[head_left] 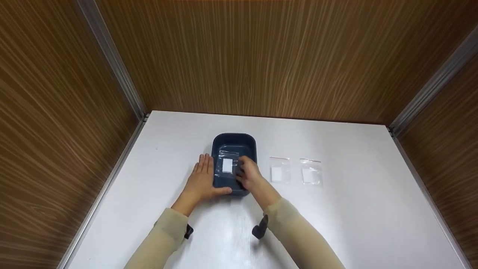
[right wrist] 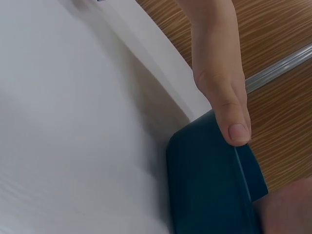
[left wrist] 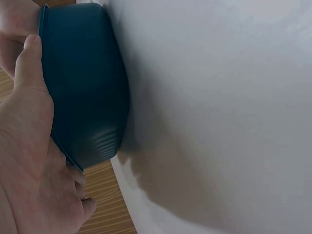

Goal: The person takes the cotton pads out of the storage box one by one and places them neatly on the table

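Observation:
A dark blue plastic bin (head_left: 234, 138) stands on the white table in the head view. My left hand (head_left: 201, 182) rests against its left side with straight fingers, the thumb laid over the near rim. Inside the bin's opening, my right hand (head_left: 250, 175) pinches the right edge of a small clear zip bag (head_left: 227, 165) that has a white rectangle in it. The left wrist view shows the bin's outer wall (left wrist: 83, 73) beside my left palm. From the right wrist, the left thumb (right wrist: 239, 132) shows on the rim; the right fingers are hidden.
To the right of the bin, two more clear zip bags with red seal lines lie flat on the table, a nearer one (head_left: 280, 171) and a farther one (head_left: 311, 172). Wood-grain panels (head_left: 239, 59) rise behind the table and at both sides.

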Motion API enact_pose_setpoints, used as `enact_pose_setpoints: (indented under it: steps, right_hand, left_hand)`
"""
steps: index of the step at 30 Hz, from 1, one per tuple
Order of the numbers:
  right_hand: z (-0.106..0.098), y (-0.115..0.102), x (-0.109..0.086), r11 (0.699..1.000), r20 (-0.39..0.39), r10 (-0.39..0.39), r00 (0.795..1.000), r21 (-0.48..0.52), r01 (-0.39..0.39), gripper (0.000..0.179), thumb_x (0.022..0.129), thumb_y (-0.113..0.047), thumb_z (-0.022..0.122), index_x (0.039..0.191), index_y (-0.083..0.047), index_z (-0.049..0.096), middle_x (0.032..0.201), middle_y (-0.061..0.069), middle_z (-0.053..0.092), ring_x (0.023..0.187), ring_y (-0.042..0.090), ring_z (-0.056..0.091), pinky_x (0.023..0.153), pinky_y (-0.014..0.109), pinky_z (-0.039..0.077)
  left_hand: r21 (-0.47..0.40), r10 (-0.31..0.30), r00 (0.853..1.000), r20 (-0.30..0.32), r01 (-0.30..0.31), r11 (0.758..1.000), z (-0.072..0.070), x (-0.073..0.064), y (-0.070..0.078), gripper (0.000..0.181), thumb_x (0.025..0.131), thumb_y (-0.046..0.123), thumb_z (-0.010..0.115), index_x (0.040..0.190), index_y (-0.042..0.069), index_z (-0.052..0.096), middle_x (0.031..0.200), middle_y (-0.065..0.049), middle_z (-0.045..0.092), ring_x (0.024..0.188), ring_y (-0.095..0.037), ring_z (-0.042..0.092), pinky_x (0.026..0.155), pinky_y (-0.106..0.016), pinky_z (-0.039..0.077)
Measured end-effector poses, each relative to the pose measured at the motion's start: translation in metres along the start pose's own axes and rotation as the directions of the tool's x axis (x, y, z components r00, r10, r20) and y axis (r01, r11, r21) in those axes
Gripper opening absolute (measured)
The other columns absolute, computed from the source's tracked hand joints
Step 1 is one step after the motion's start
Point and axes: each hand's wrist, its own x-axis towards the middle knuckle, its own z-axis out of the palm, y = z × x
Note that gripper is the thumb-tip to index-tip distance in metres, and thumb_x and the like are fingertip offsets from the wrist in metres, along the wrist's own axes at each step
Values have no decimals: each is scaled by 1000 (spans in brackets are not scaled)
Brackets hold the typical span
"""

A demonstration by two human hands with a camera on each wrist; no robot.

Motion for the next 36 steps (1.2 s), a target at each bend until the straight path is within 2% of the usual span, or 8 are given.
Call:
enact_pose_setpoints:
  steps: [5,11,15,19,23,30,34,36]
  right_hand:
    - [0,2,3,995,-29,74,997,75,-72,47,94,-17,52,137,0,42,147,23,35,131,35,43,112,49,40]
    - [0,3,8,993,-52,109,993,56,-106,28,93,-17,54,118,-6,51,119,13,56,102,22,55,103,39,45]
    - [-1,3,10,991,-25,125,992,39,-124,27,94,-19,53,117,-5,51,102,7,57,93,19,54,100,39,45]
    - [-1,3,11,992,7,125,992,10,-125,17,95,-19,50,102,-4,52,85,3,56,88,19,55,102,40,43]
    - [1,4,11,997,-12,75,997,-13,-75,10,94,-16,51,93,-6,54,78,1,55,84,18,54,102,40,43]
    - [4,8,15,993,-33,-102,994,-70,99,17,91,-11,49,106,-4,53,113,13,56,107,28,52,107,45,39]
    - [3,8,15,995,-19,-96,995,-11,96,43,93,-13,49,135,-2,49,146,21,45,130,33,44,113,48,35]
    - [3,8,14,995,-1,-78,997,62,78,57,95,-14,49,150,-3,37,157,21,33,139,34,36,114,52,34]
  left_hand:
    - [20,-1,1000,21,1,1000,0,1,0,141,68,90,56,157,-7,5,164,-27,1,154,-37,-2,124,-47,10]
    - [25,1,1000,17,-2,1000,0,0,0,142,67,93,53,157,-6,5,164,-27,3,154,-37,-1,124,-47,11]
    - [17,3,1000,15,-3,1000,-1,0,1,140,69,90,56,157,-6,6,164,-27,3,154,-37,-1,124,-48,12]
    - [16,-2,1000,11,1,1000,-1,0,0,140,69,89,58,157,-6,6,164,-27,4,154,-37,-2,124,-48,12]
    - [9,-1,1000,14,1,1000,0,0,-1,141,68,89,58,157,-7,6,164,-28,4,153,-37,-2,124,-48,11]
    - [-5,-13,1000,22,13,1000,3,0,-3,140,69,86,61,157,-6,4,164,-28,2,153,-36,-4,124,-47,10]
    - [-4,-5,1000,21,5,1000,2,1,-3,141,68,89,59,157,-6,4,164,-28,2,153,-36,-4,124,-48,10]
    - [0,-4,1000,22,4,1000,2,1,-2,141,68,90,58,157,-6,4,164,-27,2,153,-36,-4,124,-48,10]
